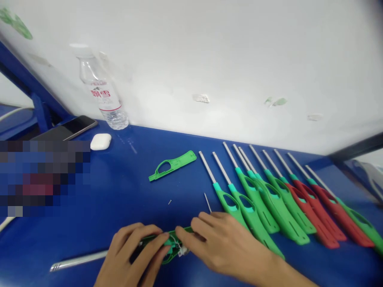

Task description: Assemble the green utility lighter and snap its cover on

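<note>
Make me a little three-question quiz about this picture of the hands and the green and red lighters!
1. True or false: both hands, the left hand and the right hand, touch the opened green lighter on the blue table.
2. Which thing lies nearest the water bottle? A) white earbud case B) loose green lighter shell C) thin metal pin
3. Fill in: the finished lighters in the row are green and ____.

Key: 1 true. 2 A. 3 red.
</note>
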`<state>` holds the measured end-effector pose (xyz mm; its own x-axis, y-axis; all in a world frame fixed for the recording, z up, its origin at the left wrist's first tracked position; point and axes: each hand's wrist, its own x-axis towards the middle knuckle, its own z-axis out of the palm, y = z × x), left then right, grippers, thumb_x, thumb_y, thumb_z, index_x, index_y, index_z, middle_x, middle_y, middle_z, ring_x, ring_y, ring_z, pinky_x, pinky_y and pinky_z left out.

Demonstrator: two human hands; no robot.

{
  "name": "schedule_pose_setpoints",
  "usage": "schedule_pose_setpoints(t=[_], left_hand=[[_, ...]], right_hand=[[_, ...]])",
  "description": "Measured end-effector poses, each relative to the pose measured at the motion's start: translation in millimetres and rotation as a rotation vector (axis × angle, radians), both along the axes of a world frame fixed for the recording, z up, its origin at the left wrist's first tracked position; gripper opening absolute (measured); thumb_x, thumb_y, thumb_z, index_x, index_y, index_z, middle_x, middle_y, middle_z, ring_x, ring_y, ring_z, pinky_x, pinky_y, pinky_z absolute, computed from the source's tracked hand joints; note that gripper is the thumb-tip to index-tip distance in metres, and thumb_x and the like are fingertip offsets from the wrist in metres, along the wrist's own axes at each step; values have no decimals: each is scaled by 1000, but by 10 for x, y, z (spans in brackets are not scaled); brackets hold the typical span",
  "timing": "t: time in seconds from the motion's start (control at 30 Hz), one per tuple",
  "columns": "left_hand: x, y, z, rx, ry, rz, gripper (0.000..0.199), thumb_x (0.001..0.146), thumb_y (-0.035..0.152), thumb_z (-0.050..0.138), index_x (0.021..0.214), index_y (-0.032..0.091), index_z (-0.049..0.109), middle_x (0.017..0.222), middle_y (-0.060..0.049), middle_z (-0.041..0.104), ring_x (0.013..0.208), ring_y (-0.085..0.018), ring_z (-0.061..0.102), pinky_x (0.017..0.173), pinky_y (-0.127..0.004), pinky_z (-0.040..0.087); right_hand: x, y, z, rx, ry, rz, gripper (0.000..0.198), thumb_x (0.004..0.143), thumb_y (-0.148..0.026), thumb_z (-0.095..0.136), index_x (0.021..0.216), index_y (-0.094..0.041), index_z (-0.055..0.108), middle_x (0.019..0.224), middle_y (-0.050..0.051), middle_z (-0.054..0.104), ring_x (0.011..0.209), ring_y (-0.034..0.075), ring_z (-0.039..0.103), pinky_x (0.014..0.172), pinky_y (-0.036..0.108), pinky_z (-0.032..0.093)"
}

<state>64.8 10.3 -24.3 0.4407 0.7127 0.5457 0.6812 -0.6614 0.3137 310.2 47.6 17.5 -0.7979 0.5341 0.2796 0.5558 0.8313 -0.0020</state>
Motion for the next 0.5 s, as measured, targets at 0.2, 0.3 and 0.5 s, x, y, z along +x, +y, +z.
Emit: schedule_pose_setpoints(t=[0.2,0.3,0.5], left_hand=[[36,-16,-6,-40,-11,-19,21,100,4,53,114,12,66,106,-7,64,104,-18,53,88,-31,55],[60,-42,-12,-69,-49,10,20,100,5,54,115,13,65,106,-7,62,103,-19,51,88,-32,56],[122,-48,2,-124,-126,37,20,100,5,55,115,14,65,101,-7,61,97,-18,53,83,-31,56]], right_hand=[[-101,34,-68,67,-29,52,28,104,-8,41,110,-12,68,77,0,58,65,18,54,52,35,39],[-128,24,-54,114,-34,97,32,103,-5,38,108,-9,69,76,1,58,63,19,52,51,36,38],[-151,15,2,163,-74,148,29,101,-4,42,110,-7,69,78,1,59,64,18,51,50,36,35]])
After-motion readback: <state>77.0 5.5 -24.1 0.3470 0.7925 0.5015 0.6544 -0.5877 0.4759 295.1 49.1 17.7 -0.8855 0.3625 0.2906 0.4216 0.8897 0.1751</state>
